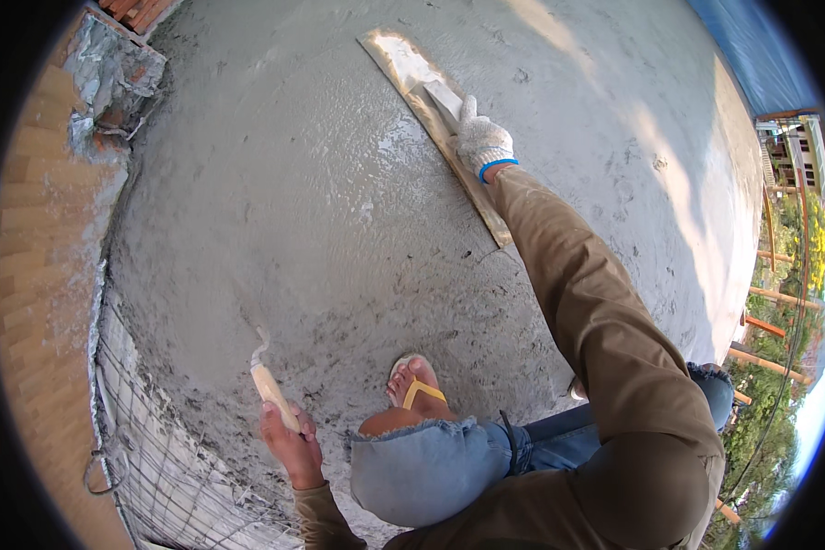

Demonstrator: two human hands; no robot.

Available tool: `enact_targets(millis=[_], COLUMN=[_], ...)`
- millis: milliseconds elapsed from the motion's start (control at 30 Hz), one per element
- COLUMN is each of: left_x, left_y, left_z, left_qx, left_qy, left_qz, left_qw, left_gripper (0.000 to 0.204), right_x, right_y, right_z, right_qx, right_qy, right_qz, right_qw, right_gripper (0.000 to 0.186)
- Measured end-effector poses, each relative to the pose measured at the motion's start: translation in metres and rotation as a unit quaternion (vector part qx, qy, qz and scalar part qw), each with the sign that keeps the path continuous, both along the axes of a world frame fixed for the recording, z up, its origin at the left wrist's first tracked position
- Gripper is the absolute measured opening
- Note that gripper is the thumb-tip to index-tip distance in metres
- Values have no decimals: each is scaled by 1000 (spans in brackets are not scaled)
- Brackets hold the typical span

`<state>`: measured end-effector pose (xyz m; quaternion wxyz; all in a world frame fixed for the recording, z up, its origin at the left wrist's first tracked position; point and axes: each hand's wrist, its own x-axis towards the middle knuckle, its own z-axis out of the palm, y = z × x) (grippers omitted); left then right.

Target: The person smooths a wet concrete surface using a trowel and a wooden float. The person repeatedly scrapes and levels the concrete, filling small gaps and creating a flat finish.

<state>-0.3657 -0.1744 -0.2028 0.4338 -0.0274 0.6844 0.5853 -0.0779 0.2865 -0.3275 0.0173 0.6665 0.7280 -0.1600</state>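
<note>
Gloved right hand [483, 141] clasps a long float [438, 137] on wet concrete [275, 183], bare left hand [291, 446] curled round a wooden-handled tool [272, 394]; light, even strokes should smooth best.

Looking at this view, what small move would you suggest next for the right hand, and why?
I would probably draw the long float a little toward the sandaled foot: the gloved right hand grips its handle, and the grey cement near that foot looks pitted and rough, while the patch left of the float looks smoother and glossy.
</note>
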Motion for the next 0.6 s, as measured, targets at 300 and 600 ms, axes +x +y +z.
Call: enact_targets(millis=[300, 600], left_x=[1, 5], left_y=[-34, -30], left_z=[-32, -32], left_qx=[-17, -10], left_qy=[10, -3], left_qz=[87, 85], left_qw=[996, 996], left_gripper=[28, 31], right_x=[245, 182], right_y=[-14, 62], right_z=[-29, -54], right_qx=[1, 30], right_qy=[-144, 165], right_qz=[-236, -96], right_qw=[961, 981], right_gripper=[100, 84])
